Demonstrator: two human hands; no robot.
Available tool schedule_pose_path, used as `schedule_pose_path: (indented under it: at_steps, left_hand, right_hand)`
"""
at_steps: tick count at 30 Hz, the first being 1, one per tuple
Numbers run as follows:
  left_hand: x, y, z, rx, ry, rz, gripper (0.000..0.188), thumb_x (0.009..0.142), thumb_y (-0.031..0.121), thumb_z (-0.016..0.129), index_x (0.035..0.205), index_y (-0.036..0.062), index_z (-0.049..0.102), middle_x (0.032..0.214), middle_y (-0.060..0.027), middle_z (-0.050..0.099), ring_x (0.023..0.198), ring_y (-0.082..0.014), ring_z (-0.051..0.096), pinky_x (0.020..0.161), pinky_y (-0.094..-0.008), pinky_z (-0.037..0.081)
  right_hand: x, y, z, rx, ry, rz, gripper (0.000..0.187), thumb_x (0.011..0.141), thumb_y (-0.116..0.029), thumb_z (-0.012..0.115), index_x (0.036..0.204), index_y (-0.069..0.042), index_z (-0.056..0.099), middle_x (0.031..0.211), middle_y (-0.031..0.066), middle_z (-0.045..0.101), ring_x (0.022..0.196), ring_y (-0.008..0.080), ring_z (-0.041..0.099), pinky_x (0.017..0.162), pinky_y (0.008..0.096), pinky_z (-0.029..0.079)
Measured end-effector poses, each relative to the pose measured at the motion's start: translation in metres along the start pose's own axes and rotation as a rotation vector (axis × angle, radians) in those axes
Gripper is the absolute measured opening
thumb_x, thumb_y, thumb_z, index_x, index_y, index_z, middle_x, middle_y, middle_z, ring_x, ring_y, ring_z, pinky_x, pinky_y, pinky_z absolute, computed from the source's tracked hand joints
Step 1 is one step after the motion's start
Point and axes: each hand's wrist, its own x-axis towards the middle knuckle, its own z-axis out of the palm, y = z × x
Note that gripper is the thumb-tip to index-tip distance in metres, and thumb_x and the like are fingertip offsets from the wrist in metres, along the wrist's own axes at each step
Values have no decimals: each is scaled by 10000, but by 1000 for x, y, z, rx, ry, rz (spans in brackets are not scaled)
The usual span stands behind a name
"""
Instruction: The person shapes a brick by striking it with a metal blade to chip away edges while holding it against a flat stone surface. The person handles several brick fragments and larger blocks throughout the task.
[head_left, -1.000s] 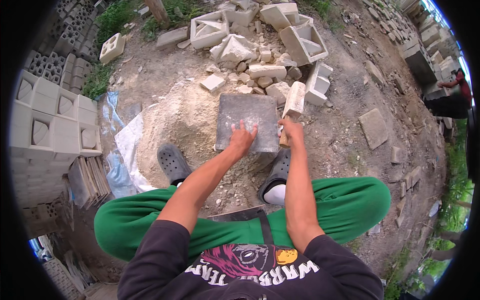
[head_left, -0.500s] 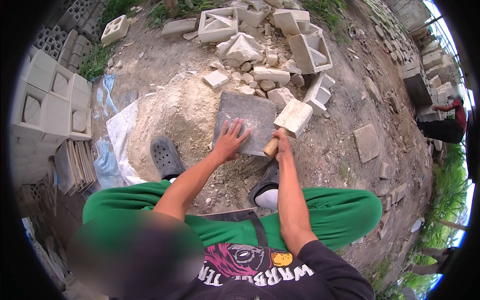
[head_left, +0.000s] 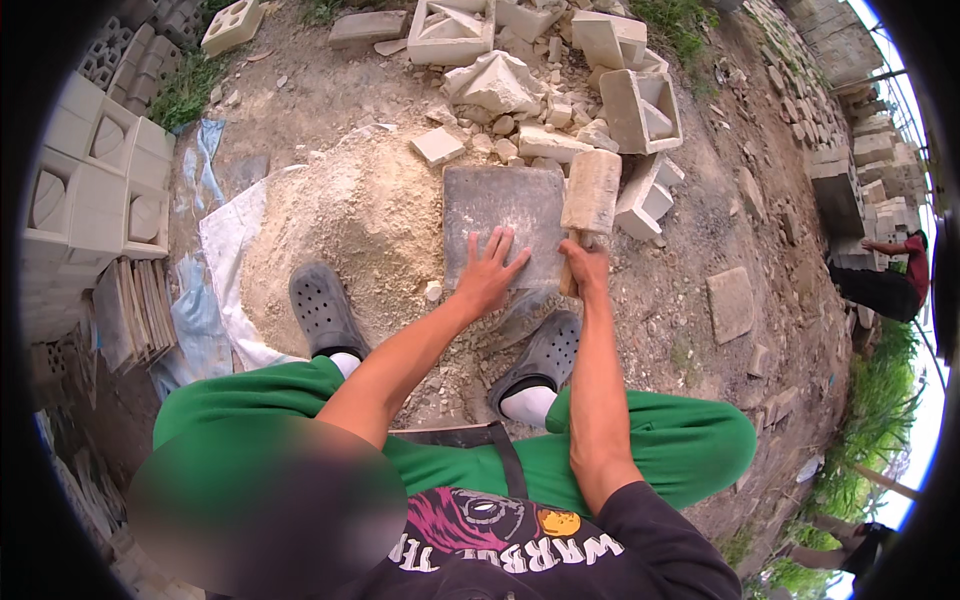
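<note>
A dark grey square slab (head_left: 500, 205) lies in front of me, at the right edge of a heap of pale sandy powder (head_left: 350, 210). My left hand (head_left: 487, 272) rests flat on the slab's near part, fingers spread, holding nothing. In my right hand (head_left: 587, 266) is the handle of a wooden mallet (head_left: 591, 192), the fingers wrapped round it. The mallet's pale, worn block head points away from me, by the slab's right edge; whether it touches the slab I cannot tell. A greyish rounded piece (head_left: 520, 318) shows below the slab's near edge.
Broken pale blocks and rubble (head_left: 498, 85) lie beyond the slab. Stacked patterned blocks (head_left: 100, 190) and leaning thin boards (head_left: 130, 310) stand at the left. My grey clogs (head_left: 325, 310) flank the work. A flat stone (head_left: 732, 304) lies right; another person (head_left: 890, 275) is at the far right.
The mallet has swung round, its head now pointing straight away from me. The slab looks turned a little and squarer to me. My left hand stays on it. The view has shifted slightly.
</note>
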Motion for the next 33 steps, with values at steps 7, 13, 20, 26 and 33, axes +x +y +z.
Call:
schedule_pose_path:
  at_steps: [7, 13, 20, 26, 33]
  left_hand:
    - [0, -7, -7, -14, -55, 114, 749, 744, 283, 753, 1429, 174, 471, 1592, -208, 290, 1489, -397, 250, 1135, -705, 169]
    - [42, -78, -42, -72, 136, 33, 300, 835, 299, 676, 1016, 69, 612, 1129, -142, 644, 1058, -289, 602, 907, -460, 443]
    - [124, -198, -82, 152, 245, -390, 561, 841, 433, 669, 1203, 7, 617, 1155, -202, 645, 1145, -334, 598, 1005, -451, 454]
    - [162, -208, -105, 59, -254, -435, 730, 750, 607, 710, 1140, -10, 682, 1145, -235, 669, 1107, -373, 635, 955, -443, 513]
    - [172, -197, -112, 102, -289, -407, 655, 714, 566, 717, 1025, -10, 736, 964, -226, 725, 942, -358, 711, 803, -444, 573]
  right_hand:
    - [-1, 37, 46, 123, -137, 17, 374, 690, -212, 779, 934, 61, 705, 843, 133, 724, 709, 208, 693, 649, 341, 550]
    - [-27, 14, 69, -50, -225, 152, 352, 715, -191, 760, 890, 103, 676, 712, 131, 688, 523, 215, 669, 476, 354, 539]
    - [-30, 7, 78, -55, -204, 182, 348, 734, -163, 738, 903, 129, 652, 756, 142, 692, 541, 223, 673, 486, 348, 530]
    - [-30, 8, 75, -68, -209, 199, 360, 746, -162, 737, 913, 144, 647, 751, 139, 686, 536, 212, 660, 487, 346, 531]
    - [-32, 11, 75, 1, -201, 180, 367, 740, -167, 732, 920, 140, 645, 780, 142, 690, 553, 202, 659, 485, 323, 524]
